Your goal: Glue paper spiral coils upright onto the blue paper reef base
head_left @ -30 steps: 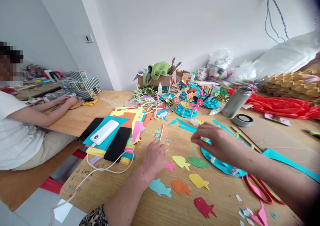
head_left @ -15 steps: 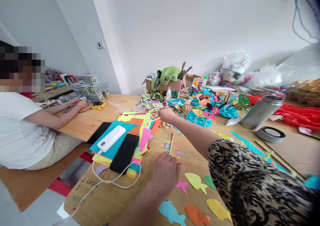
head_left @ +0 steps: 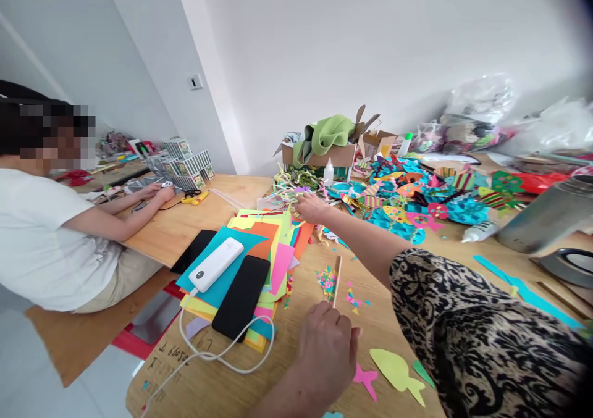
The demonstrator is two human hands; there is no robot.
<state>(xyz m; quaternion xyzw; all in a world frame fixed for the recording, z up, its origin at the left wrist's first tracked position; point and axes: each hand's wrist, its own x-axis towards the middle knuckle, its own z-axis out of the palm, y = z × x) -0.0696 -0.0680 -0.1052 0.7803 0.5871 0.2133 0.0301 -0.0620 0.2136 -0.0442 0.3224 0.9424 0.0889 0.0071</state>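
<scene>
My right hand (head_left: 312,209) reaches far across the wooden table (head_left: 217,381) to the edge of a tangle of coloured paper strips (head_left: 290,189). Its fingers are pinched together there; what they hold is too small to name. My left hand (head_left: 327,350) rests near the front edge, loosely closed, at the near end of a thin wooden stick (head_left: 337,277); whether it holds the stick is unclear. Paper confetti (head_left: 327,279) lies beside the stick. A yellow-green paper fish (head_left: 397,372) and a pink one (head_left: 365,381) lie just right of my left hand.
A stack of coloured paper sheets (head_left: 266,233) carries a white power bank (head_left: 217,265) and a black phone (head_left: 241,297) with a cable. Behind are a cardboard box (head_left: 319,155), a glue bottle (head_left: 328,172), finished paper fish crafts (head_left: 407,202) and a metal flask (head_left: 546,217). A co-worker (head_left: 41,239) sits left.
My right hand left the blue paper disc and stretched across to the strip pile. My view shifted left and closer; my left hand stayed by the stick.
</scene>
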